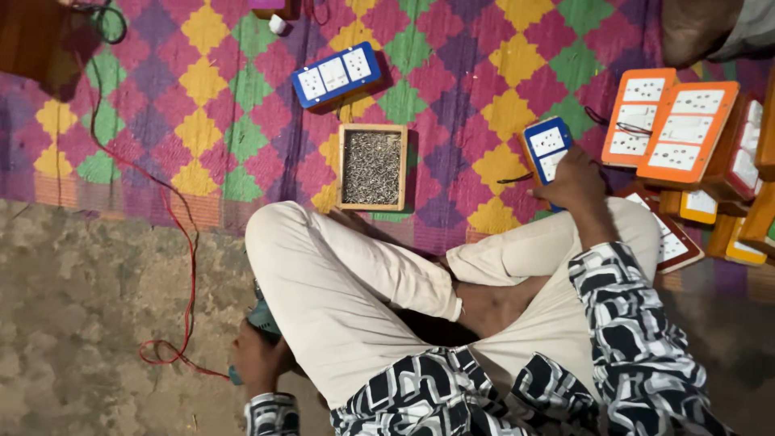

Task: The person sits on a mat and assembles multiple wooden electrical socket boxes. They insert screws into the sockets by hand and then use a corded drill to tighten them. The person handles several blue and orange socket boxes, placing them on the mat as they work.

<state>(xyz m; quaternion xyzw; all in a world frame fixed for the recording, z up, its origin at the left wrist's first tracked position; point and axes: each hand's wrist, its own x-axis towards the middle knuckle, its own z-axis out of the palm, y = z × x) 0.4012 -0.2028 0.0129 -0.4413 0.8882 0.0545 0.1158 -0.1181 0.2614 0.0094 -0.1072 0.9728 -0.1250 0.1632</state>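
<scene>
Right hand [575, 182] closed round blue switch board [545, 151], left hand [257, 359] gripping teal tool [263, 316] — screw tray [372, 167] ahead

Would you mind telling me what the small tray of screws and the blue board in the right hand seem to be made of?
The tray looks like unfinished wood: pale tan, matt, with a plain square frame. The screws inside look metal, a grey, faintly glinting heap. The blue board under the right hand seems to have a smooth blue face, probably plastic or laminate, with white, likely plastic, sockets; its body is hidden.
</scene>
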